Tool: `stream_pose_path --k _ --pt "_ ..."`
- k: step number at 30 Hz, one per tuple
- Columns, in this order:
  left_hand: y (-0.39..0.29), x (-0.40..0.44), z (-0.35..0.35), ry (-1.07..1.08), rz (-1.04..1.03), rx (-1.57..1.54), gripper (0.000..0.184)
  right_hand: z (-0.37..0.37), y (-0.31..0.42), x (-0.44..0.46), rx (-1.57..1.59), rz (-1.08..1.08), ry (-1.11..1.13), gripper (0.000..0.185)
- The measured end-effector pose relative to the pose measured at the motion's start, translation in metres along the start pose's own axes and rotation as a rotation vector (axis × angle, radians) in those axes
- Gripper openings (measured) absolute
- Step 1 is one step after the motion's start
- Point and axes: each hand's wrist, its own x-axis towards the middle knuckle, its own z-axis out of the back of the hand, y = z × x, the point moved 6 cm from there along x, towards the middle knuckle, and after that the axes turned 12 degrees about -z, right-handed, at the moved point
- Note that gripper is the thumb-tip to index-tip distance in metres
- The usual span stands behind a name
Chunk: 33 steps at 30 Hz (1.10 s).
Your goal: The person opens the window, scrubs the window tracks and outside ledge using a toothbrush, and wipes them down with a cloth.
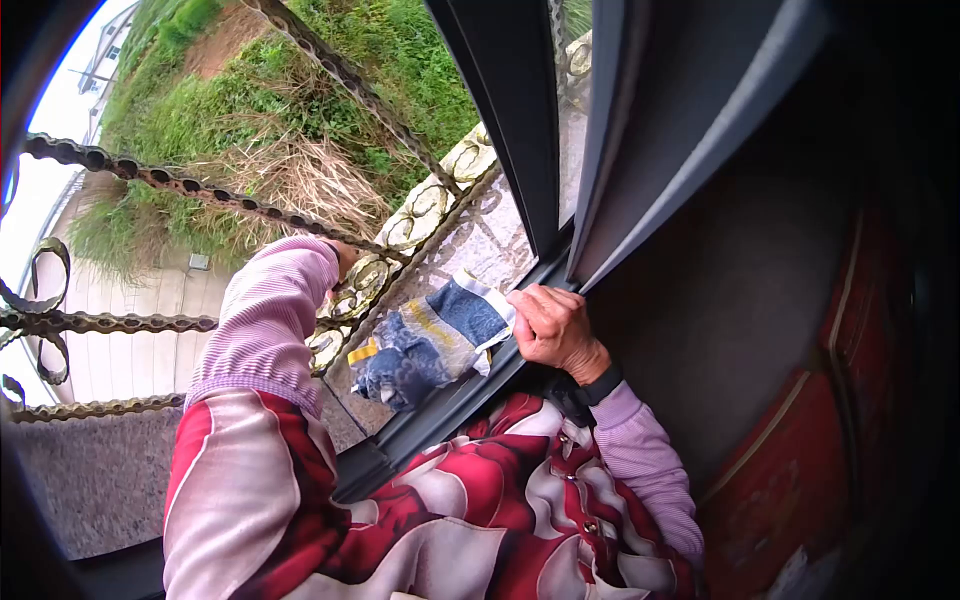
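at centre, a rumpled blue cloth (428, 343) slants down-left from the nearer, curled right hand (553, 325), grip unclear; the mostly hidden left hand (347, 257), upper left, i cannot tell.

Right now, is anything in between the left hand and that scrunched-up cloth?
Yes: in this view, the curly metal edge of the window grille lies between the partly hidden left hand and the cloth.

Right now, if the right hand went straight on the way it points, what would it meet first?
Probably the cloth: its white edge lies right at the right hand, perhaps already touching; depth is unclear.
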Motion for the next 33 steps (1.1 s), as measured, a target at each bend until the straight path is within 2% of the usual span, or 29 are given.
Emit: stream_pose_path --k 4,7,10,12,14,16,17,21,24,28,31,32,33 --pt "0.000 -0.031 0.048 -0.104 0.038 -0.020 0.045 0.000 0.001 0.000 -0.026 -0.006 0.023 0.024" --pt "-0.033 -0.046 0.103 -0.256 -0.029 -0.195 0.031 -0.001 -0.001 -0.002 -0.026 -0.006 0.024 0.023" --pt "-0.034 -0.037 0.102 -0.318 -0.121 -0.355 0.029 0.000 0.000 -0.001 -0.022 -0.004 0.023 0.024" --pt "-0.041 -0.037 0.107 -0.402 -0.209 -0.049 0.023 0.000 -0.001 0.000 -0.023 -0.001 0.018 0.024" --pt "-0.032 -0.023 0.092 -0.339 -0.273 -0.029 0.023 -0.001 0.001 -0.001 -0.019 -0.005 0.023 0.025" --pt "-0.028 -0.025 0.084 -0.148 -0.281 -0.288 0.026 0.001 0.002 0.000 -0.022 -0.010 0.027 0.024" --pt "-0.024 -0.028 0.078 -0.094 -0.197 -0.472 0.029 0.001 0.002 0.000 -0.023 -0.012 0.029 0.024" --pt "-0.006 -0.013 0.081 -0.237 -0.246 -0.594 0.018 0.001 0.002 -0.001 -0.027 -0.005 0.034 0.025" --pt "-0.023 -0.040 0.116 -0.380 -0.128 -0.658 0.022 0.002 0.004 0.001 -0.035 0.011 0.031 0.024" --pt "-0.034 -0.031 0.141 -0.593 -0.178 -0.701 0.016 0.002 0.006 0.002 -0.047 0.021 0.027 0.024" --pt "-0.035 -0.037 0.135 -0.575 -0.221 -0.830 0.004 0.001 0.006 0.002 -0.058 0.022 0.023 0.025" --pt "-0.036 -0.042 0.130 -0.543 -0.209 -0.825 0.006 0.001 0.007 0.002 -0.066 0.029 0.023 0.026" --pt "-0.023 -0.019 0.114 -0.447 -0.282 -0.871 0.007 0.002 0.007 0.002 -0.067 0.025 0.027 0.026"
